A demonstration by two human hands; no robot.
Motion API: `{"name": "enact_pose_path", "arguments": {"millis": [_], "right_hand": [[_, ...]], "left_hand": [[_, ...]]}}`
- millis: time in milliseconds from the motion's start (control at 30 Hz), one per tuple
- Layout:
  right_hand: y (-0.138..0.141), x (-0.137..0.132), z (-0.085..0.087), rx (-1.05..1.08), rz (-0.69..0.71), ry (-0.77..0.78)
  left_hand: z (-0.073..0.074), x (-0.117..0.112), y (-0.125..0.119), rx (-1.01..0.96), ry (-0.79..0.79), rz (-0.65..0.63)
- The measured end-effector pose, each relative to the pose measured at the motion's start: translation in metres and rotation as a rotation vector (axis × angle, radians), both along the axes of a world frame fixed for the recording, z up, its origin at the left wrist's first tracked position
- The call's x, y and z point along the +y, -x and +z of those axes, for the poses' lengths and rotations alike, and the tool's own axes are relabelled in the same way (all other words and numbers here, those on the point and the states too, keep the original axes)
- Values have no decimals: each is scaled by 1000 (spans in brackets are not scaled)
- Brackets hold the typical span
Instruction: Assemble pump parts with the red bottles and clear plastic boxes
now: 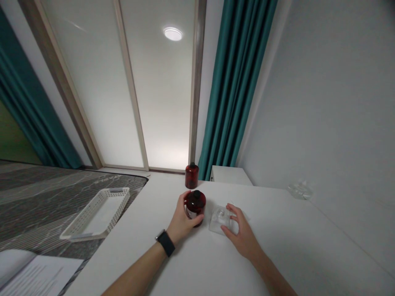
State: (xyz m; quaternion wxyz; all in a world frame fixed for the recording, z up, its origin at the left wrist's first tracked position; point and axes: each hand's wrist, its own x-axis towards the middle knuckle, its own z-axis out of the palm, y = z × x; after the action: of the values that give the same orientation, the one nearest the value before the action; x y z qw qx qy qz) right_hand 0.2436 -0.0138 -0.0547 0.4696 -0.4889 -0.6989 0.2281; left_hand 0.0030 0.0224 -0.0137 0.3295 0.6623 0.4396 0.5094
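Note:
My left hand (182,220) is wrapped round a dark red, see-through bottle (196,201) with a black top and a pale label low on its side. The bottle stands upright or nearly so over the white table (197,267). To its right, my right hand (239,232) curves its thumb and fingers round the right side of a clear, colourless container (219,220). Its exact kind is hard to make out. Just beyond the held bottle, a second dark red bottle (191,176) with a black top stands upright near the table's far edge.
Another clear object (300,190) lies at the far right, by the wall. A white perforated basket (97,213) sits left of the table on a grey patterned surface (33,193), with an open booklet (40,273) nearer me. A white cabinet (231,175) stands behind the table.

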Motion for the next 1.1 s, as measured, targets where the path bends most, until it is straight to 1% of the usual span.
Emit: {"name": "enact_pose_path", "arguments": {"millis": [67,133,267,333,400,500,567,700,800,867,1000,1100], "right_hand": [[2,1,0,-6,-11,8],[2,2,0,-10,-56,-4],[-4,5,9,-17,-226,-134],[-5,6,18,-39,-279,-200],[0,6,30,-68,-288,-259],[21,7,51,-96,-261,-337],[41,12,65,-87,-228,-346],[79,26,86,-78,-114,-288],[97,33,92,-49,-54,-228],[104,35,93,-9,-56,-173],[110,35,88,126,-110,-61],[110,35,83,205,-101,-39]], "left_hand": [[-1,0,-2,-10,-13,7],[-1,1,-2,-14,-31,3],[4,0,2,-19,-24,-45],[7,-1,6,-8,-5,-90],[10,-1,10,13,14,-139],[15,0,16,38,33,-188],[17,0,19,39,36,-203],[17,2,21,13,31,-228],[15,2,21,-16,27,-247],[14,2,21,-34,26,-261],[13,2,20,-45,32,-257],[13,2,20,-36,36,-237]]}}
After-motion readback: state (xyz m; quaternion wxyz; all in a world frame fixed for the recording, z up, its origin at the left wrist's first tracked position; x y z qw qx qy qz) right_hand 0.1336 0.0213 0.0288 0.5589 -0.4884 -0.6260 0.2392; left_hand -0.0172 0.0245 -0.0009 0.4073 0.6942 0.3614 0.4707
